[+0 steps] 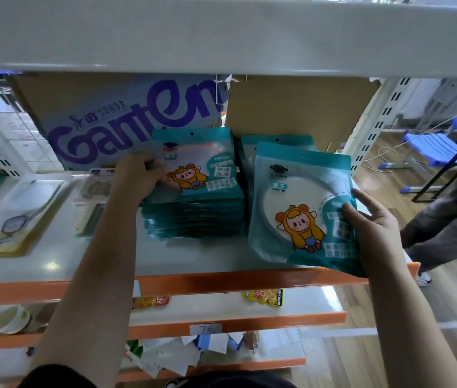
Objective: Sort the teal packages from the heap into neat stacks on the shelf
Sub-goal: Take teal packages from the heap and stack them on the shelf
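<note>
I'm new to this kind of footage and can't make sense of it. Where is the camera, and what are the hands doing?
There is no machine here: the two grips are a person's bare hands. The single picture comes from a camera worn on the person's head. It looks forward and down, so the arms reach in from below. The left grip holds the left edge of the top package on a teal stack that stands on the shelf. The right grip holds a second package by its right side, tilted, near the shelf's front edge. More teal packages show behind it. A printed box stands at the back.
</note>
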{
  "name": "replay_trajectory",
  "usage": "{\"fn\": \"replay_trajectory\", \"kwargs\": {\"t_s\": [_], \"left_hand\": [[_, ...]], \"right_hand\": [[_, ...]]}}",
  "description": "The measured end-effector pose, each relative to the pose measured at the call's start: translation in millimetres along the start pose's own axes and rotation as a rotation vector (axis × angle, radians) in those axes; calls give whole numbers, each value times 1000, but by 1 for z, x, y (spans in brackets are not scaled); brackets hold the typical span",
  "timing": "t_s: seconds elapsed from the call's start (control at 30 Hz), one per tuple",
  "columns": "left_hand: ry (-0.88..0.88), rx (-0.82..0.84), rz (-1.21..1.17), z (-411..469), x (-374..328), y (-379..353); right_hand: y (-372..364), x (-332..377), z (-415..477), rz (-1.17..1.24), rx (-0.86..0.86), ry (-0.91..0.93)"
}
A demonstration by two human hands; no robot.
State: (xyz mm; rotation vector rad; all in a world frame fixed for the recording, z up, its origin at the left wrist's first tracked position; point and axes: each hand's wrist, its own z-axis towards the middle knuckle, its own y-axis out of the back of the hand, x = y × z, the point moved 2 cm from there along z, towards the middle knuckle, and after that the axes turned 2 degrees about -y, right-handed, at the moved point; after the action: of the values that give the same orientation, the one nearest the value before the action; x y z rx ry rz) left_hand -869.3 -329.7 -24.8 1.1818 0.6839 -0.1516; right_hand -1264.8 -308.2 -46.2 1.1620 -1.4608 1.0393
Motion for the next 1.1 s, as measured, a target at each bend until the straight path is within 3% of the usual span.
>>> {"fn": "replay_trajectory", "kwargs": {"t_s": [0.3, 0.4, 0.57, 0.77, 1.1], "left_hand": [[-32, -9, 163, -1, -3, -1], [-54, -114, 295, -13, -4, -1], [-360, -356, 181, -76, -39, -22], [-494, -478, 80, -125, -38, -68], [-456, -221, 192, -147, -16, -116]], "right_hand": [[0, 4, 2, 10, 28, 22], [1, 8, 7, 11, 43, 26], [0, 23, 25, -14, 56, 39], [-6, 45, 55, -80, 52, 95], [-30, 61, 119, -82, 77, 26]]}}
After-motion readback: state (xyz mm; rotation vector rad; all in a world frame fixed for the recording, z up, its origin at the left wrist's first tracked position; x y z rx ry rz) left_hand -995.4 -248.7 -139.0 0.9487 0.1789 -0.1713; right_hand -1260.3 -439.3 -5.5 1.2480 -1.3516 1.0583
